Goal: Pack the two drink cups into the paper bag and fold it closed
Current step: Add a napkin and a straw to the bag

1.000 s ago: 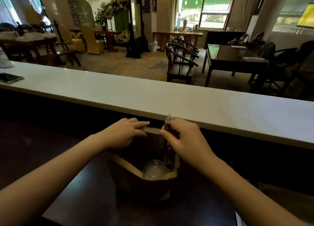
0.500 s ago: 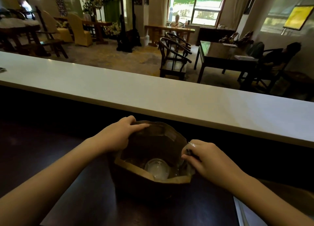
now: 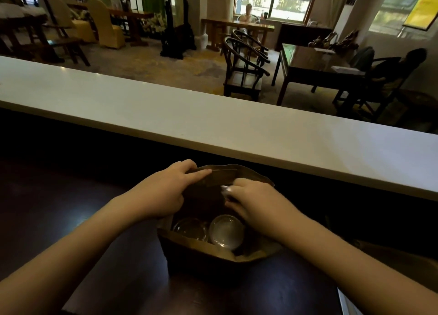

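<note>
Left hand (image 3: 166, 193) pinching my paper bag's (image 3: 201, 260) far rim, right hand (image 3: 253, 201) closed on something small and pale at its mouth; two lidded cups (image 3: 226, 230) upright inside, bag on dark counter (image 3: 106, 255).

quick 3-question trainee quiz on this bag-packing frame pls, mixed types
1. True or false: both drink cups sit inside the paper bag.
2. Which hand holds the bag's far rim: A) left hand B) right hand C) neither?
3. Fill in: the bag's top is not yet ____.

Key: 1 true. 2 A. 3 folded.
</note>
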Tool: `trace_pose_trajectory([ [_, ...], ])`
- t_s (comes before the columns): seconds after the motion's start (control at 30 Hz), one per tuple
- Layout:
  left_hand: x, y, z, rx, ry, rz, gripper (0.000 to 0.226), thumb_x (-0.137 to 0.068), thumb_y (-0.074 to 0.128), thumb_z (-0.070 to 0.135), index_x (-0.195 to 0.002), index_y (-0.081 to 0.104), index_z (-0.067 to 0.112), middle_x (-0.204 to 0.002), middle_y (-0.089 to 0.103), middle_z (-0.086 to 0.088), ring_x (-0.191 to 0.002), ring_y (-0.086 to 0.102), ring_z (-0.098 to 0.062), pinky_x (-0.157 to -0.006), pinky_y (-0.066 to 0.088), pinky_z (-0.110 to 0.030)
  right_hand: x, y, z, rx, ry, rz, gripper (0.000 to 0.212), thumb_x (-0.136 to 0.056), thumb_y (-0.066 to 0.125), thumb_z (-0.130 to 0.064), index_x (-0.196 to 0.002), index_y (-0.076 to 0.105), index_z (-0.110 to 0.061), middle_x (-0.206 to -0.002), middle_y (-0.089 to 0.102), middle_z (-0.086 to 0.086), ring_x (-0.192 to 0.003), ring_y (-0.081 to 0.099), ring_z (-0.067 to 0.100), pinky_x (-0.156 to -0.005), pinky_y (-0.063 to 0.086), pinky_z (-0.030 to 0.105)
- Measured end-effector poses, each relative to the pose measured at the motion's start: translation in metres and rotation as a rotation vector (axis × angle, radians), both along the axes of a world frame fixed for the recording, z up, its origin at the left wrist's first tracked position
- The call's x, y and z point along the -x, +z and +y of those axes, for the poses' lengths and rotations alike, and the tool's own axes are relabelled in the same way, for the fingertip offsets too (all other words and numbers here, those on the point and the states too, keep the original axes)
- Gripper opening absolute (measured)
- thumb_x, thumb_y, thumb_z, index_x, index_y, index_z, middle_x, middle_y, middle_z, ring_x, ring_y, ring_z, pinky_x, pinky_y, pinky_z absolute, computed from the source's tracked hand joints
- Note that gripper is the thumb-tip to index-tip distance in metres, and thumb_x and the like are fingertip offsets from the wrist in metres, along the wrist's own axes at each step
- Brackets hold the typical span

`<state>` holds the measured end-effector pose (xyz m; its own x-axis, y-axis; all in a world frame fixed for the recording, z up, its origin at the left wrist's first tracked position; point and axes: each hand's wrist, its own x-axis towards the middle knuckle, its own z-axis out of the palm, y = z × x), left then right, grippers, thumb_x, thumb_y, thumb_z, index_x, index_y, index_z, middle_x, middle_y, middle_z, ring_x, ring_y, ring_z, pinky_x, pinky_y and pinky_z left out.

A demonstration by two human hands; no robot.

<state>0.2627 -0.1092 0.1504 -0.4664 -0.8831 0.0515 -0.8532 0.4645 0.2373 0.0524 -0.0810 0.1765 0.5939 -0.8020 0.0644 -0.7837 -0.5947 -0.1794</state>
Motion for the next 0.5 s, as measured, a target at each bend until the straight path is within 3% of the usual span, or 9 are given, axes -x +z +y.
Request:
trace_pose_trajectory([
  [0.27,-0.007,0.005,-0.002,-0.037,-0.044,0.042,0.077,-0.079,0.048,0.003,-0.142,0.023,0.039,-0.137,0.031,0.009,-0.114,0.039,-0.008,-0.085,0.036,-0.014,-0.066,-0.083,-0.035,-0.089,0.104,0.440,0.023,-0.088,0.056,-0.009,-0.111,0.058,-0.008,-0.111,0.060,0.014,-0.095,0.061,0.026,-0.075,0.051,0.035],
  [0.4,-0.008,0.007,-0.002,-0.024,-0.052,0.033,0.076,-0.080,0.048,0.002,-0.143,0.024,0.037,-0.138,0.032,0.006,-0.118,0.038,-0.011,-0.092,0.040,-0.020,-0.083,-0.114,-0.032,-0.025,0.044,0.457,0.031,-0.089,0.053,-0.006,-0.120,0.053,-0.003,-0.119,0.054,0.019,-0.101,0.055,0.031,-0.075,0.049,0.036],
  [0.5,-0.010,0.007,-0.003,-0.023,-0.055,0.012,0.075,-0.080,0.048,0.003,-0.143,0.023,0.035,-0.140,0.031,0.003,-0.122,0.035,-0.013,-0.096,0.036,-0.019,-0.091,-0.134,-0.029,-0.091,-0.048,0.369,0.038,-0.093,0.044,-0.007,-0.130,0.041,0.000,-0.128,0.046,0.022,-0.111,0.046,0.036,-0.079,0.047,0.040],
])
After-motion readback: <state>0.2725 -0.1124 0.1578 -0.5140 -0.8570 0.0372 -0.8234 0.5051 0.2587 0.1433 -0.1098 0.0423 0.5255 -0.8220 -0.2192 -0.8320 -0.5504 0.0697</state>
